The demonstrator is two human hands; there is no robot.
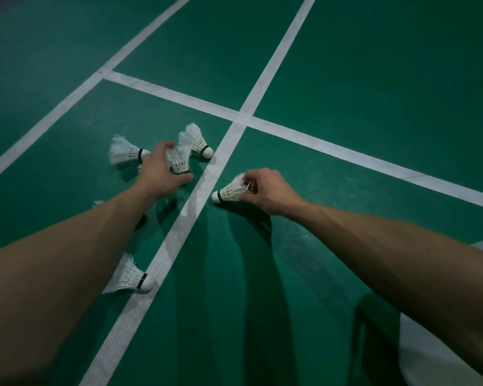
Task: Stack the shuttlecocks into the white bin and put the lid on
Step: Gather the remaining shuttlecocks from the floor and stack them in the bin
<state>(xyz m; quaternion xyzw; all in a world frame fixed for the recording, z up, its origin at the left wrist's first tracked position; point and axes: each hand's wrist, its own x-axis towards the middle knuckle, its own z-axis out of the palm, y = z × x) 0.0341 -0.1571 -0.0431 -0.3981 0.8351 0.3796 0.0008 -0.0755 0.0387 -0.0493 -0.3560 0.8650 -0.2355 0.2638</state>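
Five shuttlecocks show plainly, all on or just above the green court floor (346, 79). The left hand (162, 174) curls its fingers round the feather skirt of the gripped shuttlecock (179, 162), whose cork points down. The right hand (265, 190) pinches the feather end of the pinched shuttlecock (229, 191) between thumb and fingertips. Its cork points left, just right of the long white line (179, 227). Three lie loose: the far-left shuttlecock (127, 153) beside the left knuckles, the far shuttlecock (195, 140) just beyond that hand, and the near shuttlecock (131, 277) by the left forearm, close to the line. A white scrap (98, 203) at the forearm's edge may be a sixth, but it is too hidden to tell. Neither the white bin nor the lid can be made out. A white shape (435, 346) at the lower right corner could be either. The step in hand looks like gathering, with one shuttlecock per hand and nothing stacked. The next move likely calls for turning both the same way and nesting one cork into the other's skirt, with a light grip so the feathers do not crush.
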